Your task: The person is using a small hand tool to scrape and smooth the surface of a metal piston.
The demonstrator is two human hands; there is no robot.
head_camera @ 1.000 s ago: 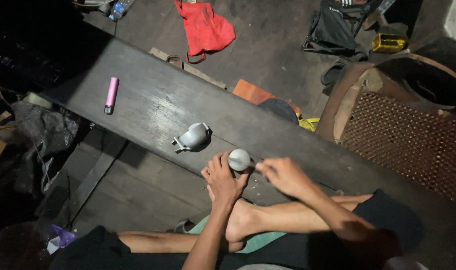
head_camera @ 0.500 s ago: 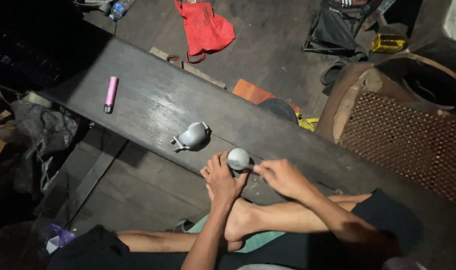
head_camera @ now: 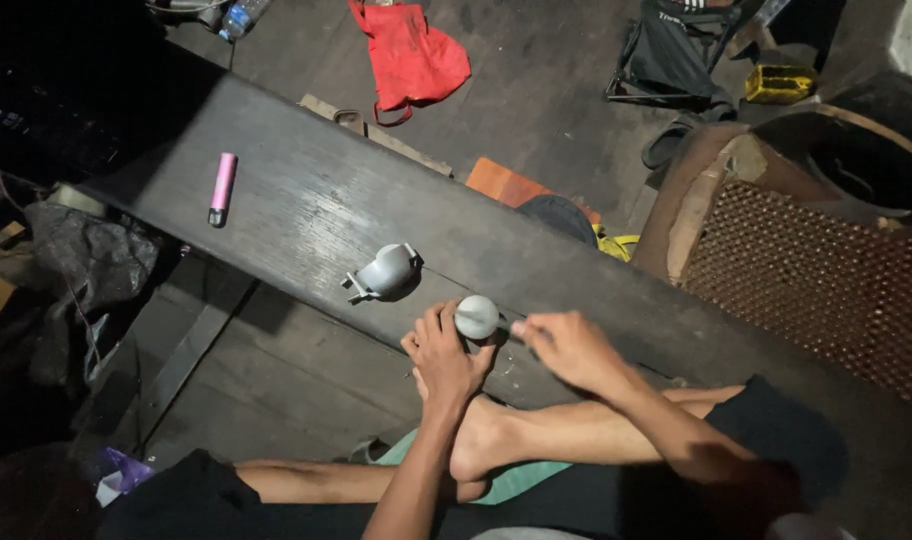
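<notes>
Round thing: a small round grey metal piece [head_camera: 476,316] sits at the near edge of the long dark wooden plank [head_camera: 306,215], about halfway along it.
Left hand: the left hand [head_camera: 446,356] holds the round piece from below, with the fingers curled up around its side.
Right hand: the right hand [head_camera: 573,348] is just beside the round piece. Its fingers are pinched together on something thin that points at the piece. It is too small to tell what it is.
Grey part: a grey metal part with little legs [head_camera: 384,272] lies on the plank, near the round piece, a bit farther from the person.
Pink stick: a small pink stick with a dark end [head_camera: 221,187] lies well apart, toward the far left end of the plank.
Foot: the person's bare foot [head_camera: 476,450] rests under the hands.
Floor: a red cloth bag [head_camera: 408,55] lies past the plank's far edge.
Right side: a brown woven mat with small holes [head_camera: 811,285].
</notes>
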